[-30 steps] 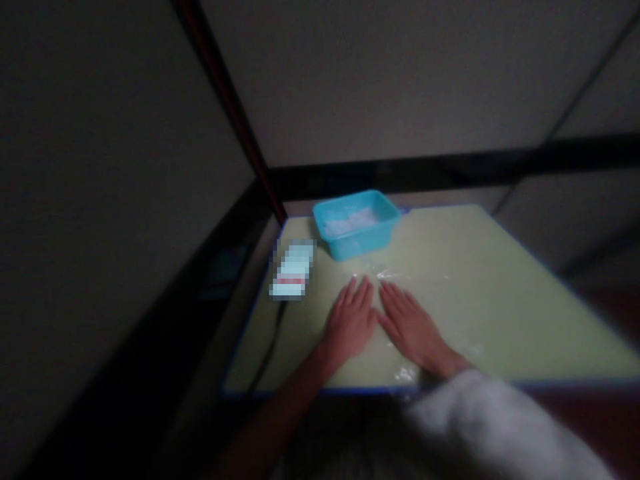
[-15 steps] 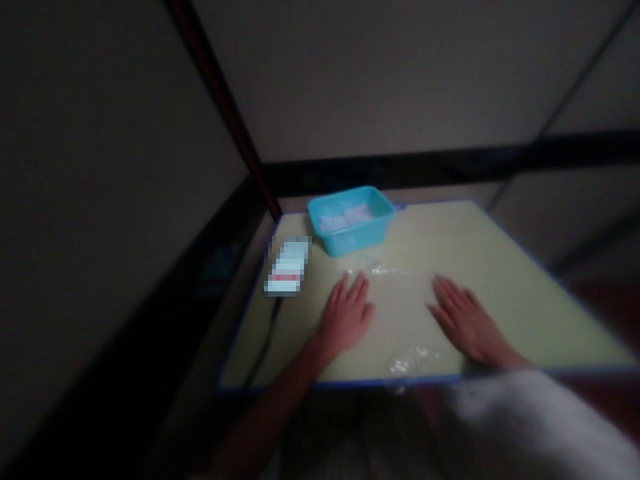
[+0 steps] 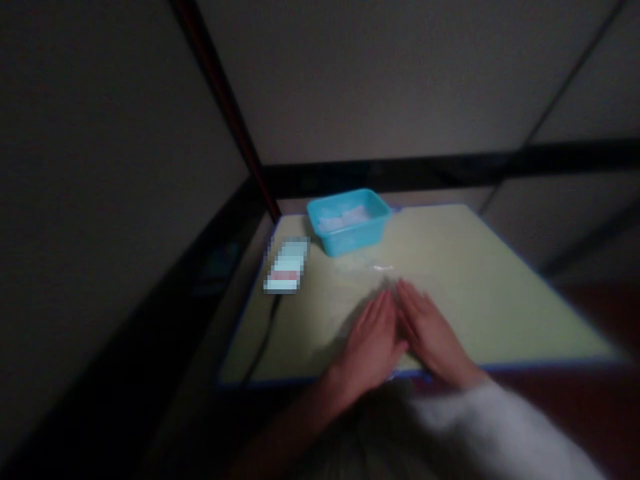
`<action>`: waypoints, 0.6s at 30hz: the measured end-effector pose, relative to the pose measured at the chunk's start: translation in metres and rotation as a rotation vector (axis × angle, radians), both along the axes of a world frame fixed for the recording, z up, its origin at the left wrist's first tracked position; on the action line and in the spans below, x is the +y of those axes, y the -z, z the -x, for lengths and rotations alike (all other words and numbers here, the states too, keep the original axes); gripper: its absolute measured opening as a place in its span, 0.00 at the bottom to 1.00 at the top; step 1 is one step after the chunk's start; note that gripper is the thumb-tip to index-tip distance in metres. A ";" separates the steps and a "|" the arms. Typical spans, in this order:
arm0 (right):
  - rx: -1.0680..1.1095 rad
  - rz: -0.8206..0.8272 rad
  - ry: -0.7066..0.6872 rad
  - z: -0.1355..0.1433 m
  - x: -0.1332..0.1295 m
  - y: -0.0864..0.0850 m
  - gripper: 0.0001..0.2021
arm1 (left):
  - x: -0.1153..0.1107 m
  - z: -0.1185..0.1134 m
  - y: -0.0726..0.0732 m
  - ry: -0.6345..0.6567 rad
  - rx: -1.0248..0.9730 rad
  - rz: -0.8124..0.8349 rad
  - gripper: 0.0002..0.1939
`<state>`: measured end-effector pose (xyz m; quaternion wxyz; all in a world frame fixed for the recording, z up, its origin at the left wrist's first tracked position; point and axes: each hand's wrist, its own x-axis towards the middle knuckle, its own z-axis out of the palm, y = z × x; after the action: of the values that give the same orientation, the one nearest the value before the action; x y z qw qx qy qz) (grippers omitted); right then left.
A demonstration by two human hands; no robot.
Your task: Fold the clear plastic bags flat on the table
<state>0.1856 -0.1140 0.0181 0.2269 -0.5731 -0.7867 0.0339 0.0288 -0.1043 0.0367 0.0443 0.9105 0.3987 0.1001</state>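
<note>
While I follow from afar through the head camera, the left hand (image 3: 373, 343) and the right hand (image 3: 434, 335) sit side by side, palms down, over the near part of the yellow tabletop (image 3: 505, 307), fingers straight and tips leaning toward each other. Neither seems to grip anything, though I cannot tell whether they press down or hover just above (a shadow beside the left one hints at some lift). Around their fingertips lies clear film (image 3: 383, 268), given away by a glint just beyond them. I take the step in hand to be smoothing that film; the next move, in my judgement, calls for flat palms and light, even pressure. Most of the film's outline escapes me, its nearer part covered by the hands. White contents (image 3: 347, 218) in the turquoise basin (image 3: 356, 238) are too blurred to name, and a pale rectangle (image 3: 290, 263) at left is pixelated.
</note>
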 end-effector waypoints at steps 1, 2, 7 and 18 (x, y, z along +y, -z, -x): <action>0.001 0.019 -0.026 0.006 0.000 0.002 0.26 | -0.003 0.000 0.004 0.018 0.001 0.017 0.35; -0.002 0.037 -0.049 0.010 0.001 0.005 0.26 | -0.005 0.001 0.009 0.029 -0.001 0.027 0.36; -0.068 0.073 -0.073 0.008 -0.001 0.017 0.27 | -0.003 0.009 0.023 0.031 0.001 0.009 0.38; -0.233 -0.009 0.016 -0.045 -0.013 0.022 0.30 | -0.004 0.011 0.019 0.016 0.041 0.049 0.39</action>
<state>0.2310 -0.1271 -0.0038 0.1368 -0.5785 -0.8032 -0.0380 0.0181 -0.1086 0.0172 0.0590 0.9141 0.3948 0.0711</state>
